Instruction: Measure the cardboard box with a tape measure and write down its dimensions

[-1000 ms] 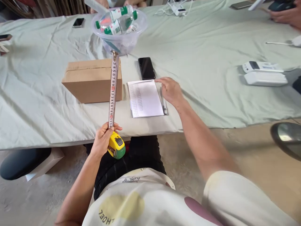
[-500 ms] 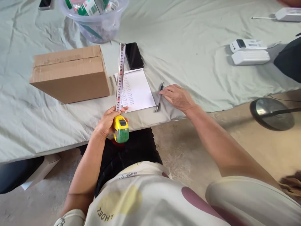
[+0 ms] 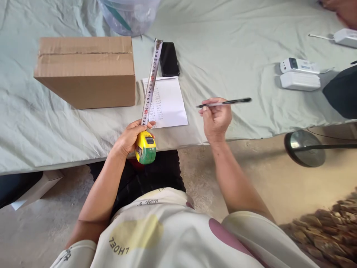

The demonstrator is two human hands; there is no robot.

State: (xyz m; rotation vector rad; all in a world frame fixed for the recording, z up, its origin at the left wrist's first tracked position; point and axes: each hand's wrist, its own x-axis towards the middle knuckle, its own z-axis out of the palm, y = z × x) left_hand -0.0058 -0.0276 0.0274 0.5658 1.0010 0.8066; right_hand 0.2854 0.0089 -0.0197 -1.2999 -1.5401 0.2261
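My left hand (image 3: 130,136) grips a yellow and green tape measure (image 3: 146,148) at the table's front edge. Its metal blade is drawn out away from me, passing over the left side of a white sheet of paper (image 3: 170,100) with handwritten columns. Beside the blade's far end lies a black phone (image 3: 169,59). To the right of the paper, my right hand (image 3: 216,118) holds a pen (image 3: 232,102) between thumb and fingers, raised above the cloth. The pen's tip points left toward the paper, apart from it. A closed cardboard box (image 3: 95,91) stands left of the blade.
A clear plastic tub (image 3: 134,16) is at the back. White power strips (image 3: 299,80) lie on the right of the cloth-covered table (image 3: 223,44). Another person's hand (image 3: 341,13) shows at the top right corner. A round black stool base (image 3: 305,149) is on the floor.
My right hand has picked the pen up from the cloth and turned it with its tip to the left. My left hand still holds the tape measure; the view has shifted slightly.
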